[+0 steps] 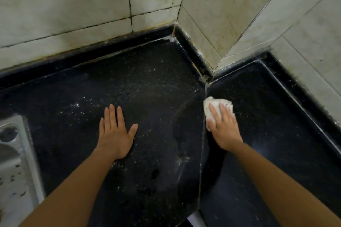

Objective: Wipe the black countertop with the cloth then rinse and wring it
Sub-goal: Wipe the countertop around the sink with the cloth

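The black speckled countertop [144,83] fills the middle of the view and bends around a tiled corner. A crumpled white cloth [212,103] lies on it just right of the seam between the two slabs. My right hand [224,127] presses flat on the cloth, fingers over it, with most of the cloth showing beyond the fingertips. My left hand [116,132] rests palm down on the bare counter, fingers spread, holding nothing. Wet smears and white specks mark the surface between the hands.
A steel sink [13,155] with a drainboard sits at the left edge. Stained white wall tiles [73,9] rise behind the counter, with a raised black lip [191,53] along the wall. The counter's front edge [193,215] is at the bottom centre.
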